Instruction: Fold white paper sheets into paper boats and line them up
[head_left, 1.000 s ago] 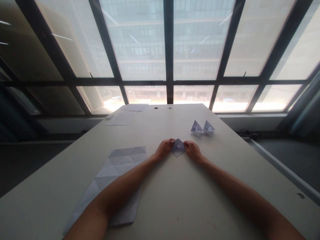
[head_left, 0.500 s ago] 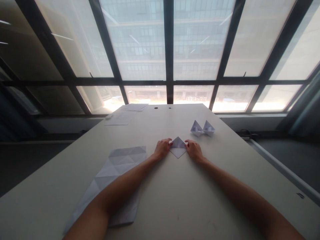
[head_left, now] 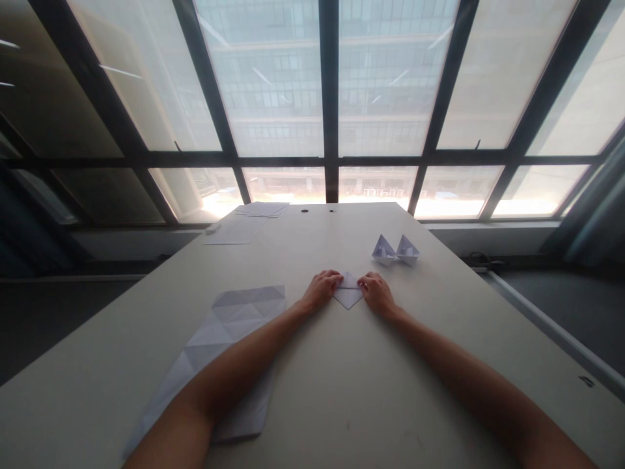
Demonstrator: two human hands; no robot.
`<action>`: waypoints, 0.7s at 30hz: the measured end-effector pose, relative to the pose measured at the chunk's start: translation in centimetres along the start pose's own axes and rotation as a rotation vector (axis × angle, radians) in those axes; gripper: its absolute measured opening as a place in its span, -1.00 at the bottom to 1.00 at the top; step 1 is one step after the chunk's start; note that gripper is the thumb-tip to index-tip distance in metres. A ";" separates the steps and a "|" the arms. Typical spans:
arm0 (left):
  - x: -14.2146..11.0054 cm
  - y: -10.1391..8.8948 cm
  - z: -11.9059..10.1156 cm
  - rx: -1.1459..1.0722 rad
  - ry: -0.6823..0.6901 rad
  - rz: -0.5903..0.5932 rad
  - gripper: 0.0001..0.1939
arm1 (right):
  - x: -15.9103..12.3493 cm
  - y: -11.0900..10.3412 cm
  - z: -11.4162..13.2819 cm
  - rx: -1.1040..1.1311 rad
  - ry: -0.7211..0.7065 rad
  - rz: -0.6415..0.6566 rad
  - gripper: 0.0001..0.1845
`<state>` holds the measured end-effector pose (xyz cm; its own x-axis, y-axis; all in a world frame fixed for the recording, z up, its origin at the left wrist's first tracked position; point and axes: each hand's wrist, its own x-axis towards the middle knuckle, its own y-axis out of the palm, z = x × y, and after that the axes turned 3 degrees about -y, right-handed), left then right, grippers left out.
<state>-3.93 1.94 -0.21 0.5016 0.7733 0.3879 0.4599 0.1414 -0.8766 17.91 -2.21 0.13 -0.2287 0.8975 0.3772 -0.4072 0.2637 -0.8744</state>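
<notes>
A small diamond-shaped piece of folded paper (head_left: pixel 348 298) lies on the white table between my hands, with a crease running across its middle. My left hand (head_left: pixel 322 288) grips its left corner, fingers curled over the upper edge. On the opposite corner, my right hand (head_left: pixel 376 291) pinches the paper in the same way. The fingers hide both side corners. Beyond my right hand stand two folded paper boats (head_left: pixel 385 251), side by side and touching or nearly so.
A large creased sheet of paper (head_left: pixel 239 314) lies partly under my left forearm. Flat sheets (head_left: pixel 234 231) rest at the table's far left. A small dark object (head_left: pixel 586 382) is near the right edge of the white table (head_left: pixel 312 391). Windows stand behind.
The folded paper's upper part now lies lower and flatter, no longer showing its tall peak. Both hands have moved slightly inward, closer together over it.
</notes>
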 end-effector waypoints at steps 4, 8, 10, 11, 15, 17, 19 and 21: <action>0.0 0.5 0.2 -0.039 0.124 0.069 -0.65 | 0.1 0.0 0.2 0.013 -0.095 0.046 -0.69; -0.3 0.4 0.1 0.028 0.137 0.228 -0.53 | -0.1 0.1 0.7 -0.002 -0.151 0.103 -0.65; -0.5 0.2 -0.1 0.056 0.146 0.288 -0.47 | -0.3 0.4 1.0 -0.003 -0.188 0.141 -0.58; -0.6 0.1 -0.2 0.067 0.151 0.306 -0.45 | -0.4 0.5 1.1 -0.005 -0.204 0.170 -0.53; -0.9 -0.2 -0.8 0.101 0.153 0.341 -0.41 | -0.7 0.9 1.2 -0.027 -0.264 0.291 -0.40; -1.0 -0.2 -0.9 0.106 0.152 0.341 -0.39 | -0.8 0.9 1.1 -0.040 -0.276 0.312 -0.35; -1.0 -0.3 -1.1 0.104 0.147 0.337 -0.38 | -0.8 0.9 1.2 -0.048 -0.267 0.324 -0.31; -1.0 -0.3 -1.1 0.102 0.137 0.338 -0.38 | -0.8 1.0 1.3 -0.057 -0.239 0.334 -0.29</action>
<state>-3.73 0.44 0.04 0.7093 0.6977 0.1000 0.1795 -0.0417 -0.9829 16.57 -3.16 -0.63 -0.5414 0.8316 0.1236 -0.2271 -0.0031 -0.9739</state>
